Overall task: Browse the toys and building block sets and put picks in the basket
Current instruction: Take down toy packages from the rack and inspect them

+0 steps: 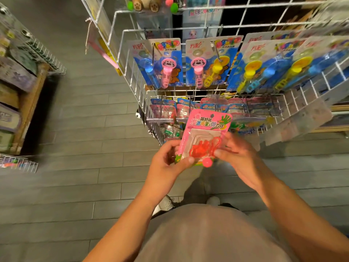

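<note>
Head cam, wide-angle, looks steeply down, close over both hands, facing wire rack (188, 27).

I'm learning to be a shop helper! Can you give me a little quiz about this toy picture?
1. True or false: both hands hold the pink toy pack.
2. What colour is the sticky hand toy inside the pack? A green, B red, C blue.
3. Fill in: the bubble wand cards hang on a white wire ____.

Key: 1 true, the left hand and right hand each pinch a side. 2 B. 3 rack.
</note>
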